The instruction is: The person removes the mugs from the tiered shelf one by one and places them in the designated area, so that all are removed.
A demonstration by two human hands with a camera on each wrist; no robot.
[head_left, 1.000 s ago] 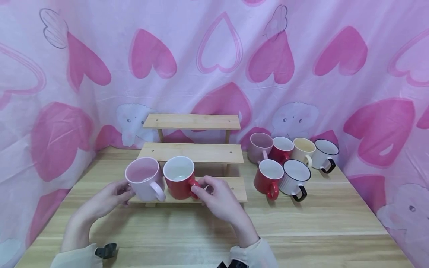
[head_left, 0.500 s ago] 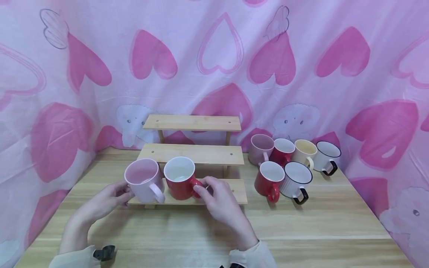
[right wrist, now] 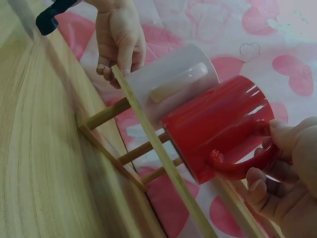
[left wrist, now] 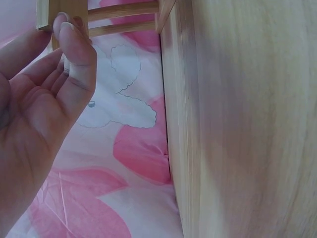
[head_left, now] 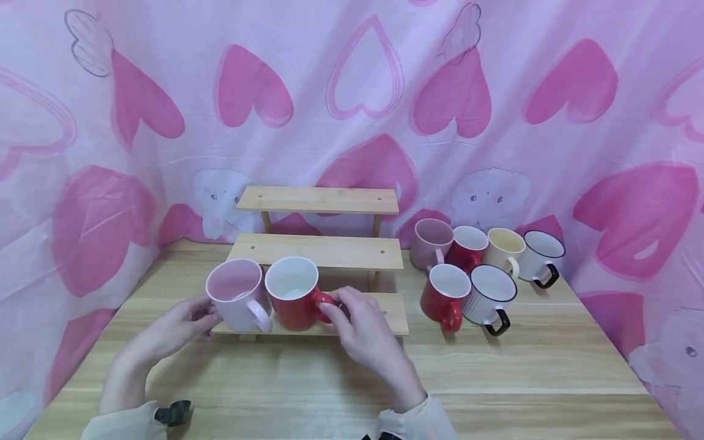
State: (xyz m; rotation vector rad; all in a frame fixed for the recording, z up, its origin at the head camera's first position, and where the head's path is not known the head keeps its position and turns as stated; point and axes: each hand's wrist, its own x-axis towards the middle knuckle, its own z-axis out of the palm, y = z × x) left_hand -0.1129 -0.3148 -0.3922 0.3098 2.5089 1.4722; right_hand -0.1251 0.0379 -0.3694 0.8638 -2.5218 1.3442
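Note:
My right hand (head_left: pixel 365 324) pinches the handle of a red mug (head_left: pixel 294 305) with a white inside. In the right wrist view the mug stands upright with its base at the lowest board of a three-step wooden shelf (head_left: pixel 313 250). A pale pink mug (head_left: pixel 236 302) is close on its left at that board's left end, handle toward the front right. My left hand (head_left: pixel 170 330) is beside the pink mug. In the left wrist view its thumb and fingers grip the end of the shelf board (left wrist: pixel 74 10).
Several mugs stand on the table right of the shelf: a mauve one (head_left: pixel 426 250), two red ones (head_left: pixel 440 299), a cream one (head_left: pixel 497 250) and white ones with black handles (head_left: pixel 489 299). A pink heart-print cloth (head_left: pixel 363 79) hangs behind the table (head_left: pixel 495 379).
The red mug has shifted slightly left toward the pink mug, with my right hand still on its handle. My left hand stays at the board's end. The head view has shifted a little.

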